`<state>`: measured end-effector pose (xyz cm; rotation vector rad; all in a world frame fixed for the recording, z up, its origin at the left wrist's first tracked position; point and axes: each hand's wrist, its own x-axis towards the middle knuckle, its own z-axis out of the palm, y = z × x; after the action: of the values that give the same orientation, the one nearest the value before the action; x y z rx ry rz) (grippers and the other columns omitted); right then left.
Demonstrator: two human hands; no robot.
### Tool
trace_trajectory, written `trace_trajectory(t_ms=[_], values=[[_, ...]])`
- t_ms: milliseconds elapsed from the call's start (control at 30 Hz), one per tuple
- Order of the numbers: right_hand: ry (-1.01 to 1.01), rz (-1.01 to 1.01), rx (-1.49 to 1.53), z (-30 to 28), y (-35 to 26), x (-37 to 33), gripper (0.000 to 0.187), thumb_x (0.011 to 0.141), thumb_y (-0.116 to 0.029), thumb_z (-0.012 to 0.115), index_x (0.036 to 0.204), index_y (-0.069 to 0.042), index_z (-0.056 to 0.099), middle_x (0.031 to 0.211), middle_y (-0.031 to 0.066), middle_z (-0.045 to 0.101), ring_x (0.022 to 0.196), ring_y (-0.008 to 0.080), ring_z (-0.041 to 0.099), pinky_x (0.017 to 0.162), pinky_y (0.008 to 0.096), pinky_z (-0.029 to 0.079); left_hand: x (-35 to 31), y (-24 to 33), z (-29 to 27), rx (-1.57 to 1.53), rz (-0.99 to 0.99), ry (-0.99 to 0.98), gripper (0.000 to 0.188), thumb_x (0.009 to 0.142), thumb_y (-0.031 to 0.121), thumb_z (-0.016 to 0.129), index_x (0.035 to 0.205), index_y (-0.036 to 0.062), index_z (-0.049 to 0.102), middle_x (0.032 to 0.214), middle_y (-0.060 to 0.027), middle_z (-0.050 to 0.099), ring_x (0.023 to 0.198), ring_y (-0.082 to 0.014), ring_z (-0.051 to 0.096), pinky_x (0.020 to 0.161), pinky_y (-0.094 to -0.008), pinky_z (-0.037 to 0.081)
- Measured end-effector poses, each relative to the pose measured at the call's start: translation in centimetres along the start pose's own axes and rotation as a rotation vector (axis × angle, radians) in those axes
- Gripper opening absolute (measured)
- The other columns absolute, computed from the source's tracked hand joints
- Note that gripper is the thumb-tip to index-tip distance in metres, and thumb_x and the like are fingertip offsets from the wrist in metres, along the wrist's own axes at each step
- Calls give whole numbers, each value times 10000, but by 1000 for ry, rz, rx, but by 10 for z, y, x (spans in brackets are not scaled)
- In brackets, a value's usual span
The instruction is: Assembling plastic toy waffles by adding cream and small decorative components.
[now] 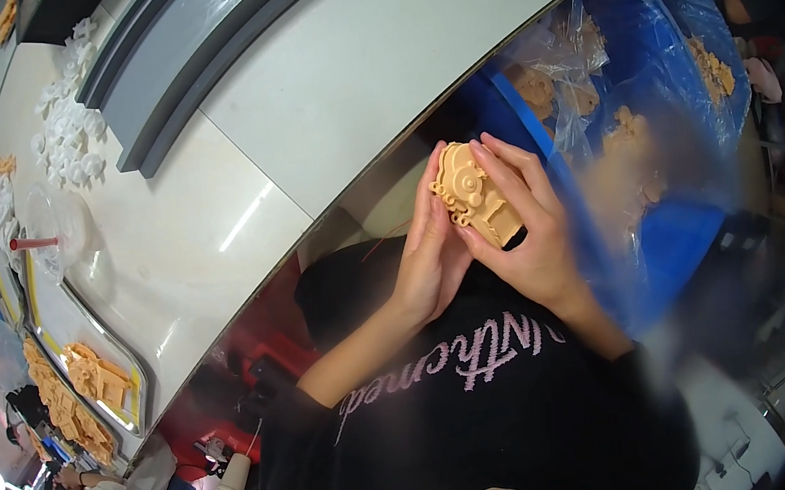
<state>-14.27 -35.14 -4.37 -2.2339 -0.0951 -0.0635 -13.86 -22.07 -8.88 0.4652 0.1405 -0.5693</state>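
The person's two hands are holding a tan moulded part (470, 186) up in front of a dark shirt (452, 414), just off the near edge of the white table (249, 194). The part is sitting between the palms, its ringed, raised face turning up toward the camera, its long axis running away from the body, with the far end leaning left and the near end slanting toward the right palm. The right hand (540, 237) is lying nearer to more of it: the thumb is pressing low on the near side while the fingers are reaching along the right edge, curving in a half-open grip around the part. The left hand (428, 255) is keeping its fingers close together and nearly straight, bearing on the left edge, with only the part's thickness in its grasp. Beyond the right hand, a blue bin (682, 244) is holding more tan pieces (629, 133) under clear film, though haze is blurring that side and their shapes are hard to make out
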Motion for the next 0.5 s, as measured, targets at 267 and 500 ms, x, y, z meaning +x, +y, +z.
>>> trace_trajectory(t_ms=[267, 500], values=[[-42, 40, -96, -3, -8, 0, 664, 687, -25, 739, 1312, -46, 517, 1312, 167, 471, 1187, 306, 513, 973, 364, 435, -3, 0, -2, 33, 13, -2, 577, 1014, 297, 404, 1502, 151, 132, 1496, -53, 250, 1367, -204, 277, 1108, -392, 262], [-57, 34, -162, 5, -10, -1, 692, 690, -44, 747, 1335, -59, 496, 1323, 174, 458, 1183, 327, 508, 976, 375, 433, -4, -1, -1, 73, 30, 166, 575, 979, 148, 502, 1471, 115, 207, 1405, -99, 376, 1275, -186, 399, 1050, -354, 356]])
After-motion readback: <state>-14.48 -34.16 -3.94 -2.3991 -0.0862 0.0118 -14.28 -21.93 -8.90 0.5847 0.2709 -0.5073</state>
